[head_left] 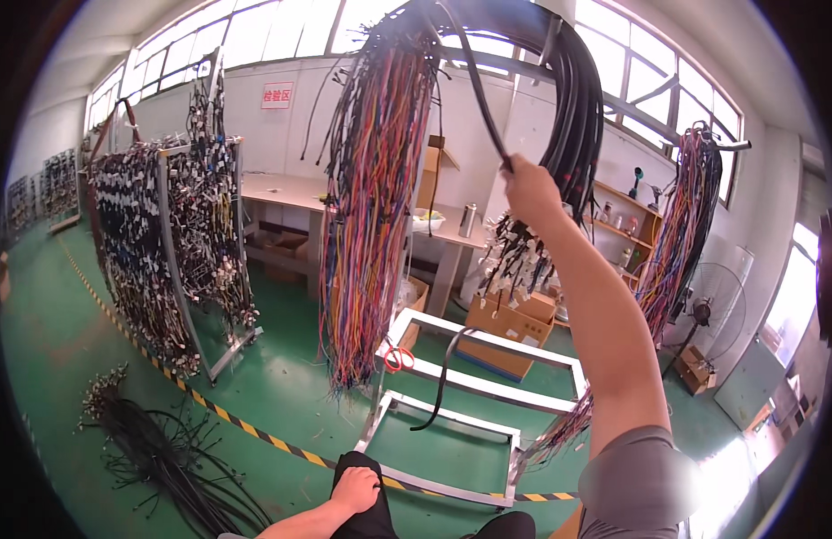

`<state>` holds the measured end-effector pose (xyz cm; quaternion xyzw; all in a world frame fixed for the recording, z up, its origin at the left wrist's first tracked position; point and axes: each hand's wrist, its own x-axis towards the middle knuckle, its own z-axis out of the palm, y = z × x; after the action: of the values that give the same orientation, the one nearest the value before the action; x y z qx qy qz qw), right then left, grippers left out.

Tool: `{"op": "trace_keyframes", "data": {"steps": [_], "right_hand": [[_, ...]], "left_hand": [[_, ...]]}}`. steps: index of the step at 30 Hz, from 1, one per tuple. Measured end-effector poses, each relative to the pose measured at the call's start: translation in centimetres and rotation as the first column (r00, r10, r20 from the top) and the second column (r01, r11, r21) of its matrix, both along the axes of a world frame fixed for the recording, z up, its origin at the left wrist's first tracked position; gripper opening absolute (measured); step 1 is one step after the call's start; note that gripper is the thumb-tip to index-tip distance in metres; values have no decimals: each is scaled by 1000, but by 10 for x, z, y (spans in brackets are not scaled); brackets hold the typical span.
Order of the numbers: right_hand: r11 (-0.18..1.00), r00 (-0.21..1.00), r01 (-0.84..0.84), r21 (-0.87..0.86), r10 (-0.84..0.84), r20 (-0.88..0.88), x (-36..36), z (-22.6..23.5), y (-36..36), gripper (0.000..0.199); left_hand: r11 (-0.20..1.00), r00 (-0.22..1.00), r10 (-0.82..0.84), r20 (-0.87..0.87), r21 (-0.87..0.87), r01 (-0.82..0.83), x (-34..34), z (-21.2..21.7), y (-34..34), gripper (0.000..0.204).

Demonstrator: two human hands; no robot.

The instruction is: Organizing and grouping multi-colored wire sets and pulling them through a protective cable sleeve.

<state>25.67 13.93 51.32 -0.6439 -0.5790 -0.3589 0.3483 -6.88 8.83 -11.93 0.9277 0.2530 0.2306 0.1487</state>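
My right hand (530, 190) is raised at arm's length, its fingers wrapped round a black cable (480, 94). That cable runs down to my hand from the top of a rack, where a thick bundle of black cables (579, 117) hangs over a bar. To the left of it, long multicoloured wires (371, 216) dangle from the same bundle; white connectors (516, 260) hang below my right hand. My left hand (356, 490) rests on my thigh, fingers curled, with nothing visible in it.
A silver metal frame (474, 382) stands before me, with red-handled scissors (398, 359) and a short black cable (440, 386) hanging on it. Wire harnesses fill a rack (169, 242) at left. More cables (164, 449) lie on the floor. Behind are a cardboard box (506, 328) and a fan (700, 312).
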Motion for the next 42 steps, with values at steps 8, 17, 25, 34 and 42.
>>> {"op": "trace_keyframes", "data": {"steps": [8,17,25,34,42], "right_hand": [[892,913,-251,375,90,397,-67,92,-14,25],[873,915,-142,-466,295,275,-166,-75,-66,45],[709,873,-388,-589,487,11,-187,-177,-100,55],[512,861,-487,-707,417,-292,-138,-342,-153,33],[122,559,-826,-551,304,-771,-187,-457,-203,41]], "left_hand": [[1000,1000,-2,4,-10,2,-2,-1,5,19],[876,799,4,602,-388,287,-1,156,23,49],[522,55,343,938,-239,819,-36,455,84,37],[269,-30,938,345,-673,689,-192,286,277,27],[411,363,773,521,-846,340,-229,327,218,32]]}}
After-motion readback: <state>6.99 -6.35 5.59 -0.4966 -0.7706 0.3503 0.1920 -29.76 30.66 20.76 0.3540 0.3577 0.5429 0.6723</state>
